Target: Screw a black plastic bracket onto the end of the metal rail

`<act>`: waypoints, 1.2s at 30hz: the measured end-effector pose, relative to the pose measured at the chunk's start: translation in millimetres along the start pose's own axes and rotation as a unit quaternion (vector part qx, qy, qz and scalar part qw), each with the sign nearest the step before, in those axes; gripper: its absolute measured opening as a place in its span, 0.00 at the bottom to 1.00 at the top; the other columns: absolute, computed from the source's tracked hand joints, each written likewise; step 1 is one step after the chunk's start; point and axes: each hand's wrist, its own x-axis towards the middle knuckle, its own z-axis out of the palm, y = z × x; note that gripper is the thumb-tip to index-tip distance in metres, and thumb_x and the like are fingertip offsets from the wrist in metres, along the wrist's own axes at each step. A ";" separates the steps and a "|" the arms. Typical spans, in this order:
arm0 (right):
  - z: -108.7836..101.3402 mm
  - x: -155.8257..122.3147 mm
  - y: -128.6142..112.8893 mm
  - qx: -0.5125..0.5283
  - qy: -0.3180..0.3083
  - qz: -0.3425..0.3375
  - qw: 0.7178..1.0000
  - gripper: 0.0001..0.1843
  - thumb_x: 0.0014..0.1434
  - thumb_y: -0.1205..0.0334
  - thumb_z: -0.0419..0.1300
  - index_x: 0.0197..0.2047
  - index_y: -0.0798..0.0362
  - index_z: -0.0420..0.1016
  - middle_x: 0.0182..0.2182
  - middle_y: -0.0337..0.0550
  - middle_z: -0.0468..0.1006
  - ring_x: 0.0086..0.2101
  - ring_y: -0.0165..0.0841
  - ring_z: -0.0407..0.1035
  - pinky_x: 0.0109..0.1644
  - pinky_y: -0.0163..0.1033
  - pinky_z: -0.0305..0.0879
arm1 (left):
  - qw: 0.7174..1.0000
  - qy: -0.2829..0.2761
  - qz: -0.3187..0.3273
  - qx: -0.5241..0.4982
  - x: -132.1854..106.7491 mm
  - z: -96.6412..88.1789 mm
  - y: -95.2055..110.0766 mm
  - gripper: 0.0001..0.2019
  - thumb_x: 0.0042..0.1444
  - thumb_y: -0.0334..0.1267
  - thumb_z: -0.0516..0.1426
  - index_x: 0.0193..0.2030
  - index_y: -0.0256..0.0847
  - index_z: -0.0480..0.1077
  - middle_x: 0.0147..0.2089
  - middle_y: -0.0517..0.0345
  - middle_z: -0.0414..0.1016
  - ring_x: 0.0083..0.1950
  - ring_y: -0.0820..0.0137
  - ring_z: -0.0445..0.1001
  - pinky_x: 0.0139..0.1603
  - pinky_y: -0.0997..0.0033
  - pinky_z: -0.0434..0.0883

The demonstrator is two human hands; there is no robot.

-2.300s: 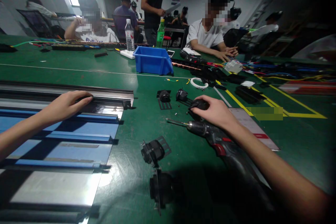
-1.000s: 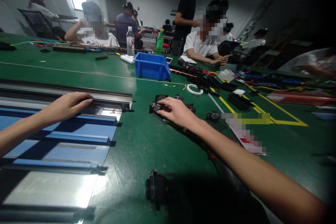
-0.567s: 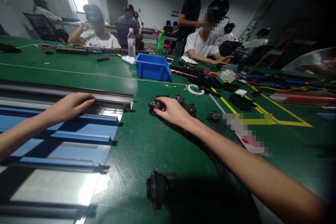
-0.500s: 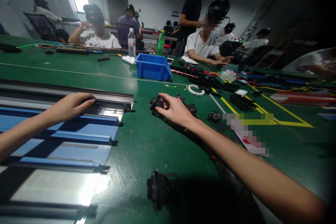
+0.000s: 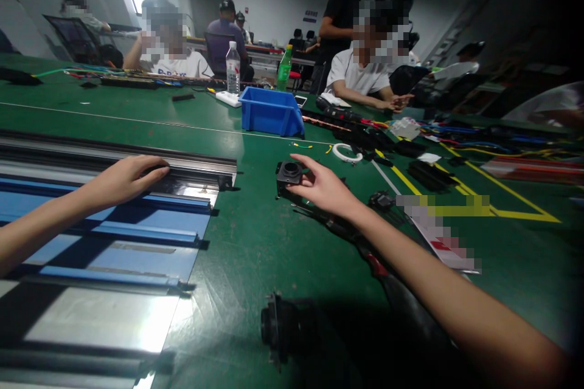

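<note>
My right hand [image 5: 326,187] pinches a black square-flanged fitting [image 5: 289,172] between thumb and fingers, its round opening turned up. It is over the green table, to the right of the long metal panel. My left hand [image 5: 132,179] lies on the panel's dark far-side rail [image 5: 201,164], with fingers stretched out and nothing held. Blue strips [image 5: 150,234] run along the panel on the near side of that hand. A similar black fitting [image 5: 287,325] lies on its side at the table's near part. Another black piece [image 5: 381,200] lies beyond my right wrist.
A blue bin [image 5: 270,112] stands ahead, near a clear bottle [image 5: 232,70] and a green bottle [image 5: 284,70]. A white ring [image 5: 347,153] lies to its right. Cables and dark parts [image 5: 433,176] spread over the right side. Several people sit or stand beyond.
My right hand has turned the black fitting so its round opening and square flange now show. In the picture, hand and fitting sit slightly farther right. My left hand stays on the rail.
</note>
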 end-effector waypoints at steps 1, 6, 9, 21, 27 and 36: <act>-0.6 0.4 -2.8 0.010 0.011 -0.001 1.000 0.36 0.55 0.62 0.69 0.65 0.50 0.66 0.58 0.51 0.79 0.52 0.45 0.79 0.63 0.58 0.74 | 1.000 0.003 0.000 0.000 0.3 0.8 -0.8 0.30 0.68 0.61 0.47 0.56 0.36 0.73 0.54 0.46 0.79 0.53 0.56 0.76 0.55 0.64 0.69; -3.8 -6.8 -29.4 0.041 0.068 -0.026 0.996 0.29 0.56 0.59 0.70 0.59 0.50 0.70 0.54 0.47 0.80 0.52 0.44 0.78 0.62 0.55 0.74 | 1.000 0.020 0.002 -0.001 1.8 4.5 -5.6 0.30 0.67 0.62 0.47 0.53 0.38 0.75 0.52 0.48 0.80 0.51 0.56 0.77 0.52 0.63 0.70; 0.5 -21.5 -48.2 -0.014 -0.001 -0.066 0.998 0.29 0.58 0.60 0.69 0.62 0.49 0.70 0.54 0.47 0.79 0.49 0.43 0.78 0.57 0.51 0.77 | 1.000 0.020 0.004 0.001 1.5 4.8 -5.5 0.29 0.67 0.62 0.47 0.53 0.38 0.75 0.52 0.48 0.80 0.52 0.56 0.77 0.53 0.62 0.70; 16.2 -55.8 -54.3 -0.249 -0.232 -0.111 0.934 0.30 0.66 0.61 0.62 0.70 0.49 0.63 0.59 0.49 0.74 0.57 0.41 0.70 0.64 0.49 0.67 | 1.000 0.015 0.004 0.006 0.3 1.3 3.3 0.30 0.68 0.61 0.46 0.54 0.37 0.74 0.52 0.46 0.80 0.51 0.56 0.77 0.53 0.60 0.70; 5.1 -91.2 -102.9 -0.216 -0.190 -0.102 0.952 0.22 0.65 0.53 0.64 0.59 0.49 0.71 0.54 0.46 0.78 0.52 0.39 0.73 0.57 0.45 0.72 | 1.000 0.019 0.004 0.003 0.7 3.0 0.5 0.29 0.68 0.60 0.47 0.54 0.37 0.74 0.52 0.47 0.79 0.52 0.57 0.77 0.54 0.62 0.70; 27.5 -119.0 -125.2 -0.131 -0.337 0.033 0.932 0.34 0.59 0.64 0.66 0.67 0.43 0.68 0.54 0.45 0.82 0.44 0.41 0.80 0.47 0.44 0.80 | 1.000 0.026 0.009 0.006 1.0 4.8 -2.5 0.29 0.68 0.60 0.47 0.54 0.38 0.74 0.52 0.49 0.80 0.51 0.57 0.77 0.53 0.63 0.70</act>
